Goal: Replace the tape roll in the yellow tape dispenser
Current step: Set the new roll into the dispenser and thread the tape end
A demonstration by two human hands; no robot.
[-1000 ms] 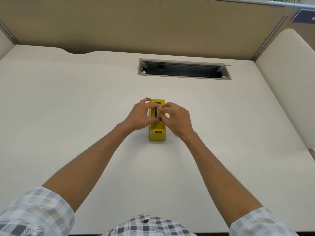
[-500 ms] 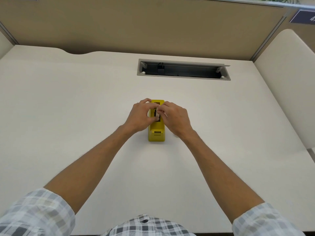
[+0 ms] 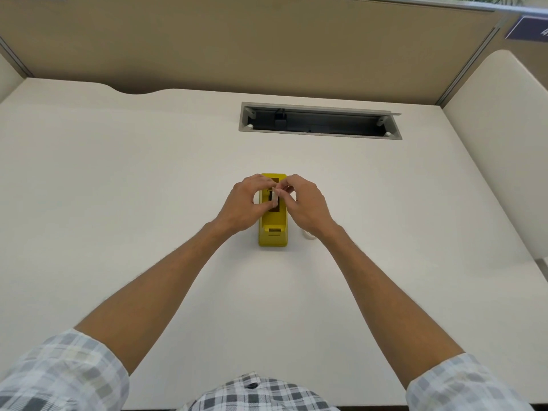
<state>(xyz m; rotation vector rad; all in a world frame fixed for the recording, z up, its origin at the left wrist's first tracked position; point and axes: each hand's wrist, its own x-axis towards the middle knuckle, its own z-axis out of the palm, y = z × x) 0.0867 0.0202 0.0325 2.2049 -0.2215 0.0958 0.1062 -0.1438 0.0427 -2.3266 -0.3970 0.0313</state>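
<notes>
A yellow tape dispenser (image 3: pixel 273 232) stands lengthwise in the middle of the white desk (image 3: pixel 118 188), its cutter end toward me. Over its open well, my left hand (image 3: pixel 244 206) and my right hand (image 3: pixel 305 204) meet, both pinching a pale tape roll (image 3: pixel 275 198) on a dark hub. The roll sits on edge just above or inside the well; my fingers hide most of it. A small whitish object (image 3: pixel 309 235), maybe another roll, peeks out under my right wrist beside the dispenser.
A grey cable tray opening (image 3: pixel 320 125) is cut into the desk behind the dispenser. A tan partition (image 3: pixel 237 40) closes off the back, and a white side panel (image 3: pixel 498 137) stands at the right.
Both hands stayed over the dispenser well with the roll. The fingers shifted slightly, and the roll looks a little higher and more exposed between them.
</notes>
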